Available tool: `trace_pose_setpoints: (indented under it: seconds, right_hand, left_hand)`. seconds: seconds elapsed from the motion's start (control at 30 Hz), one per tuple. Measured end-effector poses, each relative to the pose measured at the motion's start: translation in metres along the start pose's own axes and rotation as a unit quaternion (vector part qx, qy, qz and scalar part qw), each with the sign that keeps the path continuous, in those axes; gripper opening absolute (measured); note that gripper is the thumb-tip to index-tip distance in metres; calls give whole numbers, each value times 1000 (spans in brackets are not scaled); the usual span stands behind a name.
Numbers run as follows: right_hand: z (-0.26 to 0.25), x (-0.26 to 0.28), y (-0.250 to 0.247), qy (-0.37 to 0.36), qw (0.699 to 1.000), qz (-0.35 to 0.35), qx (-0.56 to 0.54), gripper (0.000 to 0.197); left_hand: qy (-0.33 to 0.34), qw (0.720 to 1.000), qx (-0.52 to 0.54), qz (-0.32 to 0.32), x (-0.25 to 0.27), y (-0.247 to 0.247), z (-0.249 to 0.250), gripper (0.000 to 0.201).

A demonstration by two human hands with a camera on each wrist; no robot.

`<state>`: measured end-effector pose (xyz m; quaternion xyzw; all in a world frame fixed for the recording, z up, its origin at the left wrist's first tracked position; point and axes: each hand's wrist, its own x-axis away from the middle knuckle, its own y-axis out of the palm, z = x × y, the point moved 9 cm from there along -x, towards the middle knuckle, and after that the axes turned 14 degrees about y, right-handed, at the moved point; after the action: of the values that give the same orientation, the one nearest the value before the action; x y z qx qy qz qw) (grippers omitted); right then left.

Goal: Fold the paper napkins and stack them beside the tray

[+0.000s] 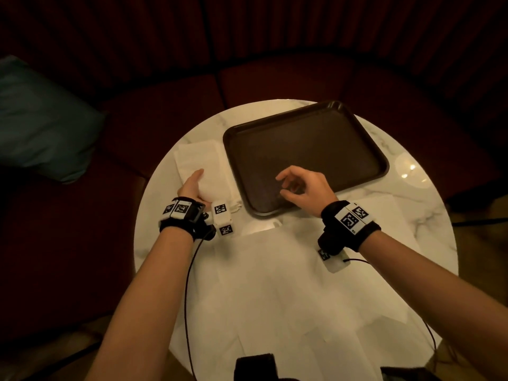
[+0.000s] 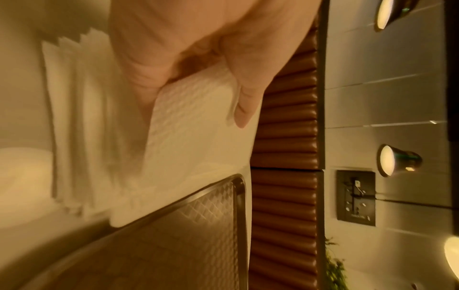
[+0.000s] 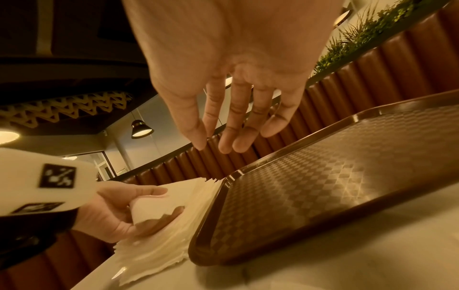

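A brown tray [image 1: 316,149] lies on the round marble table [image 1: 428,215]. Just left of it sits a stack of folded white napkins [image 1: 198,155]. My left hand [image 1: 196,185] holds one folded napkin [image 1: 217,185] over that stack, pinched between thumb and fingers; the left wrist view shows this napkin [image 2: 193,109] above the fanned stack [image 2: 74,117]. My right hand [image 1: 286,185] hovers over the tray's near left corner, fingers loose and spread, holding nothing. The right wrist view shows its empty fingers [image 3: 236,127] above the tray [image 3: 323,186]. Unfolded napkins [image 1: 275,270] cover the table's near side.
A pale round object [image 1: 261,225] sits between the tray's front edge and the unfolded napkins. A dark red bench curves round the table's far side, with a teal cushion [image 1: 41,119] at the left. Cables trail from both wrists across the table's near edge.
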<state>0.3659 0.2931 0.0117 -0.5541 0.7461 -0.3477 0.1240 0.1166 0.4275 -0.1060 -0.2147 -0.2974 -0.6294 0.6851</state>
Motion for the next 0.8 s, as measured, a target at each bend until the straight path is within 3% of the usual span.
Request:
trace_pose_setpoints:
  seconds: [0.03,0.17,0.27,0.33,0.5,0.63,0.8]
  right_hand:
    - [0,0,0,1,1000,0,0,23]
    - [1,4,5,2,1000,-6,-5,22]
    - [-2,10,11,-5,1000,-14,-7,22]
    - [-3,14,10,-9,1000,-12,-9,21]
    - [0,19,-3,-8,1000,-2,-12,18]
    - [10,22,-14,3,1000,8,-15,16]
    - [19,22,-20,17,999,14,-28,17]
  left_hand:
    - [-7,1000,8,-7,4,1,-2,77]
    - [1,999,22,-24,28,4,-3,49]
    - [17,1000,-2,-8,33,-3,-2,52]
    - [55,994,-92,15,34,-10,11,55]
    - [182,933,-302,74,19,-22,65,80]
    - [285,900,-323,60,22,-11,91,45]
    - [412,861,-293,-47,27,11,97,41]
